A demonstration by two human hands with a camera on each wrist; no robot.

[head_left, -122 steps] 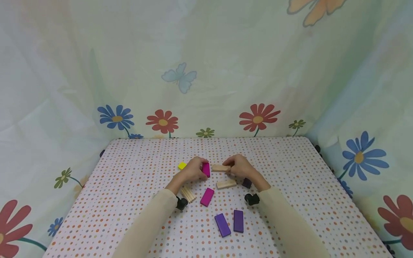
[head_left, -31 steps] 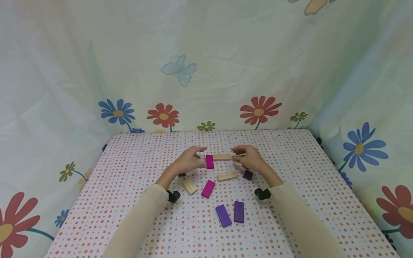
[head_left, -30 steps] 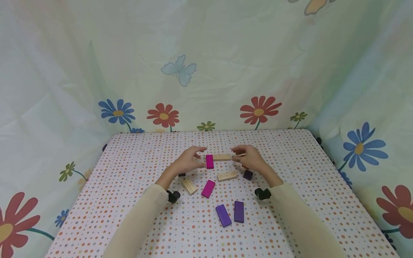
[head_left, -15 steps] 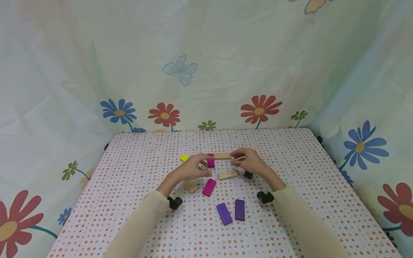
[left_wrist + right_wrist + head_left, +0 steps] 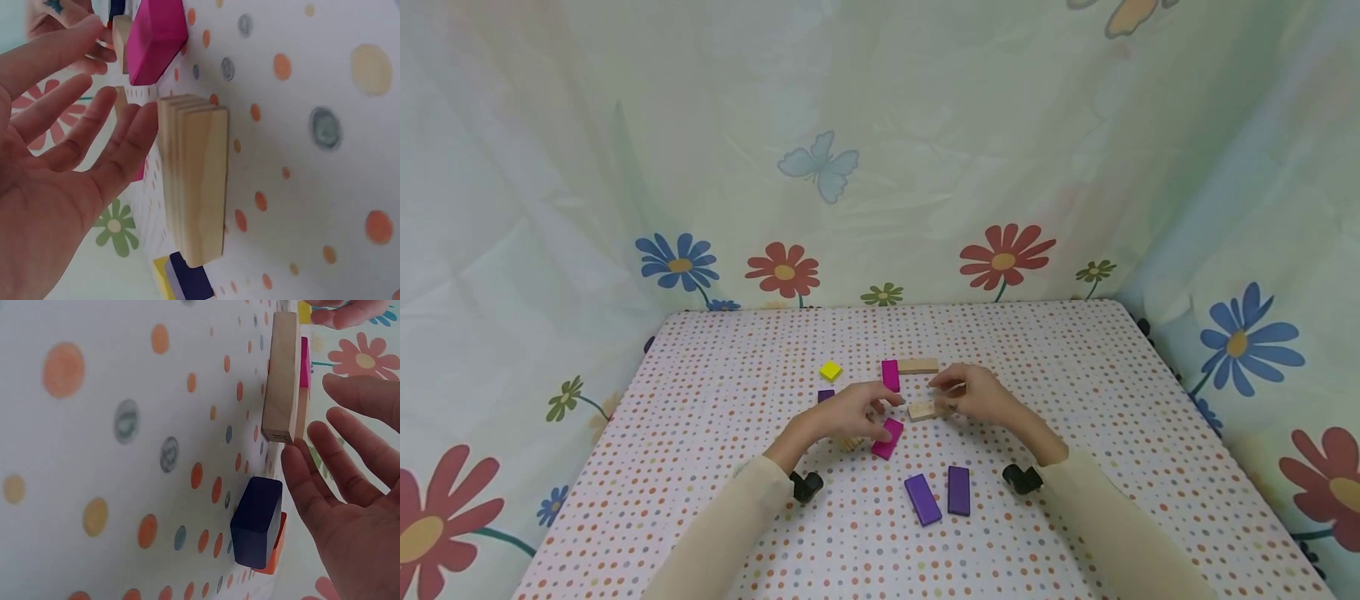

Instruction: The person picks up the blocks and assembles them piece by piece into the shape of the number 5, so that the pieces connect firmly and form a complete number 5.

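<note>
My left hand [image 5: 852,412] is above a magenta block [image 5: 889,437], with its fingers loosely bent and nothing between them. Its thumb tip overlaps that block in the head view. Beneath this hand lies a row of thin plain wooden blocks [image 5: 199,175], mostly hidden from the head. My right hand [image 5: 981,395] hovers at the right end of a plain wooden block [image 5: 922,412], fingers relaxed and apart from each other. Farther back, another magenta block [image 5: 890,376] meets the end of a second plain wooden block [image 5: 917,366], making a corner.
Two purple blocks, one tilted [image 5: 922,500] and one straighter [image 5: 958,490], lie nearest the body. A yellow block [image 5: 831,371] and a dark block [image 5: 826,395] are at the left. By the right hand sit a navy block [image 5: 255,522] and an orange one [image 5: 273,550].
Earlier the hands held the far magenta and wooden blocks; these now lie released, end against side. Both hands have since drawn back toward the body, over the nearer magenta and wooden blocks.
</note>
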